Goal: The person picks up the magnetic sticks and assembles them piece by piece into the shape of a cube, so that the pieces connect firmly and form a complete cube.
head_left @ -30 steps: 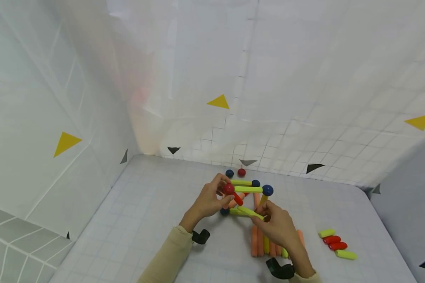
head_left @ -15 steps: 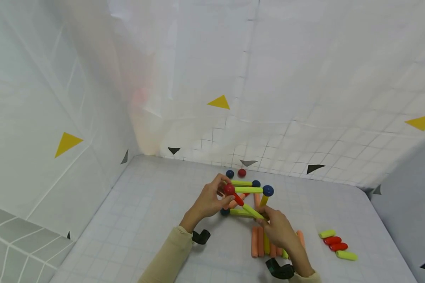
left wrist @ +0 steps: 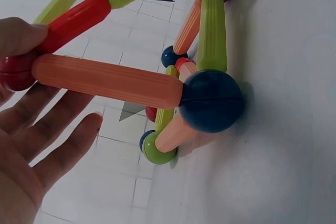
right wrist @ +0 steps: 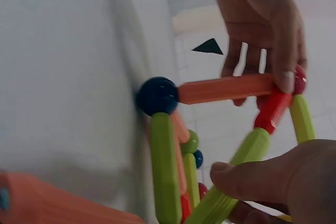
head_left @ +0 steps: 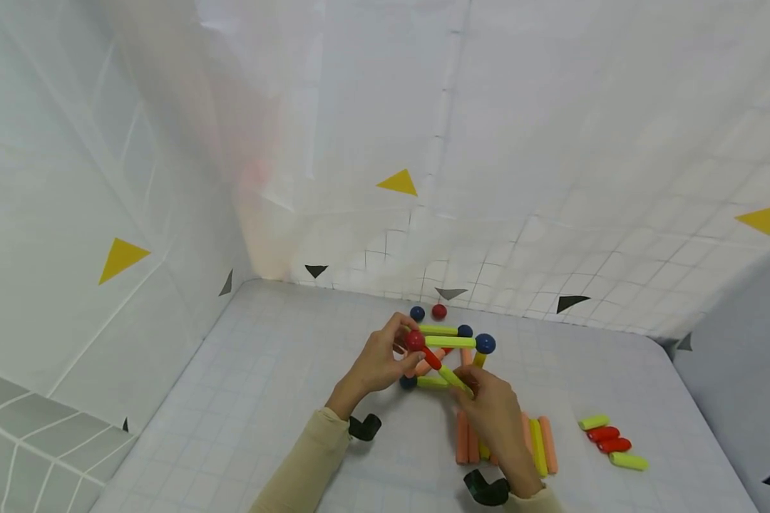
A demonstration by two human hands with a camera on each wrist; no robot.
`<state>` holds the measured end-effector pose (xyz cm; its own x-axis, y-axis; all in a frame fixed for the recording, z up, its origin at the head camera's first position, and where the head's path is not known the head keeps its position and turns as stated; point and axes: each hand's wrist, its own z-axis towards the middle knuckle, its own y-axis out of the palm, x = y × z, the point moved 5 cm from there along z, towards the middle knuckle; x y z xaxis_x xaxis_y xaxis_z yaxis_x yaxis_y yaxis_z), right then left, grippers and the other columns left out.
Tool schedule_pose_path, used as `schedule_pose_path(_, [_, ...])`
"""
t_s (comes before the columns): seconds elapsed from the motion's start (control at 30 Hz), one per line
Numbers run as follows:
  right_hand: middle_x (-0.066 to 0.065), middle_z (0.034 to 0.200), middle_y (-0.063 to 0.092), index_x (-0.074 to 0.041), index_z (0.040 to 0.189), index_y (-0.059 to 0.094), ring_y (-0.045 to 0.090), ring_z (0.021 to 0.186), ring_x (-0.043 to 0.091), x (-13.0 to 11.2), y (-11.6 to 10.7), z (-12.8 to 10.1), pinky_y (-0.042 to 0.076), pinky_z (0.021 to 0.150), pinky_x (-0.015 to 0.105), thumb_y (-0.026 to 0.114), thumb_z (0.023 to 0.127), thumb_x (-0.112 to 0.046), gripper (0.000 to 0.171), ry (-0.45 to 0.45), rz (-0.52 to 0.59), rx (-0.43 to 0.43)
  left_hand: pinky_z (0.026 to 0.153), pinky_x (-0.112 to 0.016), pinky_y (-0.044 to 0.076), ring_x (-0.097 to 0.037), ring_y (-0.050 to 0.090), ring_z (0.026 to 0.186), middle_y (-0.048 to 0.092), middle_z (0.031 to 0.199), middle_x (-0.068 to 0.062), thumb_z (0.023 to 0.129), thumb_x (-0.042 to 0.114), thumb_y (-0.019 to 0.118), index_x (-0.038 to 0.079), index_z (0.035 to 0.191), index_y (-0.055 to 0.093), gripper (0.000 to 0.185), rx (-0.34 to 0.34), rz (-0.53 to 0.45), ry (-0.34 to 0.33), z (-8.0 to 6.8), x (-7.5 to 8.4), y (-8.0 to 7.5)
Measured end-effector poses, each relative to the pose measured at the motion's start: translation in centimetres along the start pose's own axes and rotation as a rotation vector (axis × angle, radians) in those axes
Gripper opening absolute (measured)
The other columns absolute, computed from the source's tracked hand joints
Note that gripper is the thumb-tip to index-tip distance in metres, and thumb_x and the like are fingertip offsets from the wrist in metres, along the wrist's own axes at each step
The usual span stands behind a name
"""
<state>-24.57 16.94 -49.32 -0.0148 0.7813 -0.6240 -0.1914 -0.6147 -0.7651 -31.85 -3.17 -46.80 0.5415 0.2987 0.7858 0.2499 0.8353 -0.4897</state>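
Observation:
A frame of coloured sticks and balls [head_left: 445,354] stands mid-table. My left hand [head_left: 403,348] pinches the red ball [head_left: 414,340] at its top near corner; in the left wrist view the thumb lies on that red ball [left wrist: 14,72] while the other fingers spread loosely below. An orange stick [left wrist: 105,80] runs from it to a blue ball [left wrist: 210,100]. A red stick [head_left: 431,357] slants down from the red ball and joins a yellow-green stick [head_left: 454,377]. My right hand [head_left: 470,389] pinches this yellow-green stick [right wrist: 231,187] between thumb and fingers.
Loose orange and yellow-green sticks [head_left: 539,445] lie in a row beside my right wrist. Short red and yellow-green pieces [head_left: 606,440] sit at the right. A loose blue ball [head_left: 417,313] and red ball [head_left: 439,311] rest behind the frame, near the white back wall [head_left: 488,214].
My right hand has moved a little left and up with the yellow-green stick, which now slants more steeply. Sticks on the table beside it are uncovered. The left hand stays put.

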Motion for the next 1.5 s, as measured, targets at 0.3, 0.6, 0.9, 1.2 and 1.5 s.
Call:
schedule_pose_path(0.3, [0.005, 0.105, 0.082, -0.013, 0.113, 0.078, 0.071, 0.077, 0.020, -0.2, 1.7, 0.3, 0.062, 0.070, 0.032, 0.087, 0.086, -0.009, 0.028, -0.095, -0.001, 0.203, 0.084, -0.050, 0.063, -0.017, 0.070, 0.090, 0.077, 0.106, -0.009, 0.095, 0.009, 0.078, 0.012, 0.127, 0.052, 0.041, 0.000, 0.000, 0.010, 0.0, -0.1, -0.1])
schedule_pose_path(0.6, [0.006, 0.104, 0.082, -0.011, 0.111, 0.078, 0.056, 0.060, 0.009, 0.2, 2.6, 0.6, 0.053, 0.059, 0.019, 0.088, 0.085, -0.006, 0.028, -0.171, 0.048, 0.292, 0.085, -0.048, 0.063, -0.019, 0.070, 0.091, 0.076, 0.109, -0.012, 0.094, 0.005, 0.079, 0.008, 0.129, 0.051, 0.045, 0.006, 0.009, -0.022, 0.0, -0.2, -0.2])
schedule_pose_path(0.9, [0.007, 0.100, 0.081, -0.010, 0.112, 0.078, 0.053, 0.058, 0.008, 0.4, 2.9, 0.7, 0.051, 0.056, 0.020, 0.090, 0.083, -0.006, 0.031, -0.227, 0.048, 0.357, 0.086, -0.045, 0.064, -0.020, 0.071, 0.092, 0.076, 0.111, -0.012, 0.095, 0.006, 0.078, 0.006, 0.130, 0.051, 0.045, 0.003, 0.018, -0.037, -0.1, -0.1, -0.1])
schedule_pose_path(1.2, [0.008, 0.102, 0.081, -0.008, 0.115, 0.076, 0.058, 0.061, 0.009, 0.7, 3.0, 0.8, 0.056, 0.061, 0.021, 0.092, 0.081, -0.006, 0.038, -0.309, 0.102, 0.357, 0.087, -0.040, 0.063, -0.019, 0.071, 0.094, 0.076, 0.108, -0.009, 0.096, 0.010, 0.077, 0.010, 0.129, 0.050, 0.042, 0.015, 0.030, -0.034, -0.1, -0.2, 0.0])
schedule_pose_path(1.5, [0.005, 0.079, 0.067, -0.005, 0.093, 0.065, 0.060, 0.067, 0.018, 4.2, -0.4, 1.7, 0.054, 0.058, 0.019, 0.097, 0.076, -0.012, 0.038, -0.341, 0.260, 0.397, 0.086, -0.040, 0.064, -0.017, 0.070, 0.091, 0.075, 0.110, -0.011, 0.096, 0.007, 0.076, 0.007, 0.128, 0.050, 0.041, 0.018, 0.030, -0.017, 0.0, -0.1, 0.2])
